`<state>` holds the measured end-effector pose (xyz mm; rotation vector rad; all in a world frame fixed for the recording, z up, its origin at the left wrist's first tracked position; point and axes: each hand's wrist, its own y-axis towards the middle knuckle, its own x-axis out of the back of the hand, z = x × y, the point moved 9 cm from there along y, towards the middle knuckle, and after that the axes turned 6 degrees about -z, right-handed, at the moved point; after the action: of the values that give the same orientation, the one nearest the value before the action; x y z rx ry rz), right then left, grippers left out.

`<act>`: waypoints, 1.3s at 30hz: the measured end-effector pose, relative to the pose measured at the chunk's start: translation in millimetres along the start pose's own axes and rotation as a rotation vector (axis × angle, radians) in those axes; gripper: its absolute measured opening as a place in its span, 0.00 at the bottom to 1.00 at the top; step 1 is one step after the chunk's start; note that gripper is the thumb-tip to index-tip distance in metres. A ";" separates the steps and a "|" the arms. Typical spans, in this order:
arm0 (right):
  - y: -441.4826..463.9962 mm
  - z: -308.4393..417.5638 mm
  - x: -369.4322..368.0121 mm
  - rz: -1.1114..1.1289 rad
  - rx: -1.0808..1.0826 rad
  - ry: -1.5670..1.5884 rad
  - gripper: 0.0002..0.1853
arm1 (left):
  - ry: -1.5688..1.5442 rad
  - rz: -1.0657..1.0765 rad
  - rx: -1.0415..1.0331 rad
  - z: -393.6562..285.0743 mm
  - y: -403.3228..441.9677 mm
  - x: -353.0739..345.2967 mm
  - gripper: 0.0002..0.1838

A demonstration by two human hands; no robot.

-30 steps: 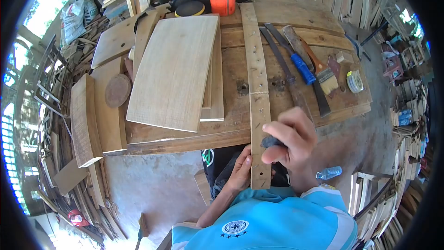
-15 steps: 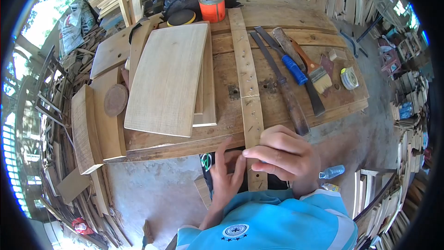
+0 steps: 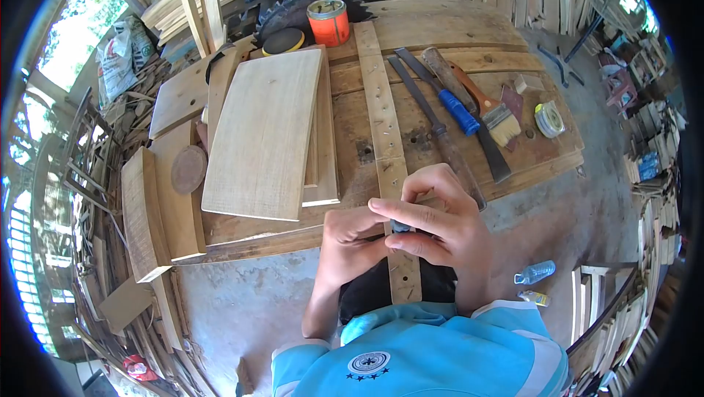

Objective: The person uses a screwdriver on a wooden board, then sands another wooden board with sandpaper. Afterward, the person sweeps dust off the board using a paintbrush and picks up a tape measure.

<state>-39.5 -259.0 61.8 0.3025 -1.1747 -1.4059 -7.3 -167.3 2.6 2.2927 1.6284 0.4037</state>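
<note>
Left hand (image 3: 356,243), its grip hidden, seems to meet the right hand (image 3: 451,224), which pinches a dark piece (image 3: 400,227) over the strip (image 3: 385,125). From them, boards (image 3: 264,140) sit at ten o'clock, seemingly aside for room; the strip runs twelve to six, apparently braced between bench (image 3: 353,122) and lap (image 3: 367,287); chisels (image 3: 458,112) lie at one, within reach.

We get daylight from the left, blown out to white there — the desk (image 3: 352,111) is evenly bright and mostly sharp — while fisheye distortion curves the edges into black.
</note>
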 end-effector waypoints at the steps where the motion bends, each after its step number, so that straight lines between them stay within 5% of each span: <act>1: -0.5 -0.6 0.9 -0.022 -0.021 0.036 0.24 | 0.003 0.003 0.004 -0.7 1.9 -1.9 0.10; 9: -8.4 -10.4 9.3 -0.320 -0.199 0.046 0.24 | 0.233 -0.179 -0.110 2.1 3.5 -4.3 0.14; 13: -11.3 -11.7 15.3 -0.211 -0.230 0.068 0.19 | 0.072 0.082 -0.071 12.1 3.4 -17.1 0.20; 15: -6.5 -4.7 12.8 -0.144 -0.090 0.126 0.25 | -0.008 0.313 -0.157 6.4 -2.4 -26.9 0.25; 19: -9.8 -10.7 -0.8 -0.023 -0.130 0.377 0.25 | -0.073 0.499 -0.071 11.1 -4.8 -27.5 0.21; 27: -11.9 -4.2 10.2 -0.144 -0.121 0.043 0.24 | -0.045 0.169 0.066 27.1 8.9 -20.0 0.18; 29: -12.7 -2.4 11.9 -0.158 -0.099 -0.012 0.23 | 0.039 0.126 -0.095 19.9 10.6 -21.7 0.19; 34: -13.5 0.1 14.8 -0.128 -0.110 0.140 0.23 | -0.127 0.401 -0.124 7.7 3.8 -30.0 0.20; 39: -13.3 6.0 7.6 -0.077 -0.035 0.211 0.21 | -0.100 0.361 -0.050 10.2 1.4 -26.2 0.18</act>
<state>-53.9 -265.8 57.7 0.4642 -0.9731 -1.4227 -10.4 -193.4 -7.6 2.5252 1.1435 0.3952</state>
